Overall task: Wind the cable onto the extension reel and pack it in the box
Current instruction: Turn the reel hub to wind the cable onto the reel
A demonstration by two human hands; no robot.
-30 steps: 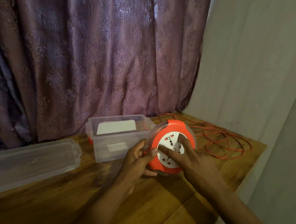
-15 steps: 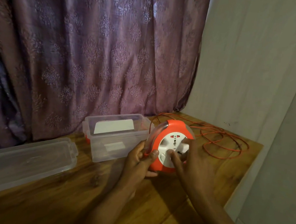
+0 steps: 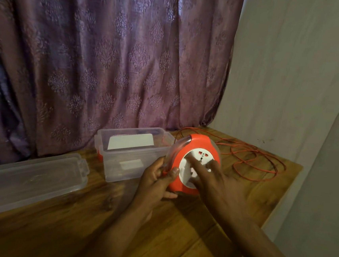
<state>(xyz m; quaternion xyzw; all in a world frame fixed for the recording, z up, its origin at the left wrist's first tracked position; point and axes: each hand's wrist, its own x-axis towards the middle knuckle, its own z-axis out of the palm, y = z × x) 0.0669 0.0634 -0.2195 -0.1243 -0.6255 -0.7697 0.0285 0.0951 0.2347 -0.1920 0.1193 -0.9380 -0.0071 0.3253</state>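
An orange extension reel (image 3: 199,143) with a white socket face stands on edge on the wooden table (image 3: 175,232). My left hand (image 3: 155,184) grips its left rim, thumb on the orange front. My right hand (image 3: 215,180) lies on the white socket face with fingers spread and pressed against it. The orange cable (image 3: 256,163) lies in loose loops on the table behind and right of the reel. A clear plastic box (image 3: 132,156), open, stands just left of the reel, with a white card inside.
The box's clear lid (image 3: 29,179) lies flat at the left of the table. A purple patterned curtain (image 3: 109,60) hangs behind. A pale wall (image 3: 293,78) closes the right side, and the table's right edge is close to the cable loops.
My right hand has swung around the white socket face, fingers shifting from the centre to its lower right and up again. My left hand keeps the same hold on the rim.
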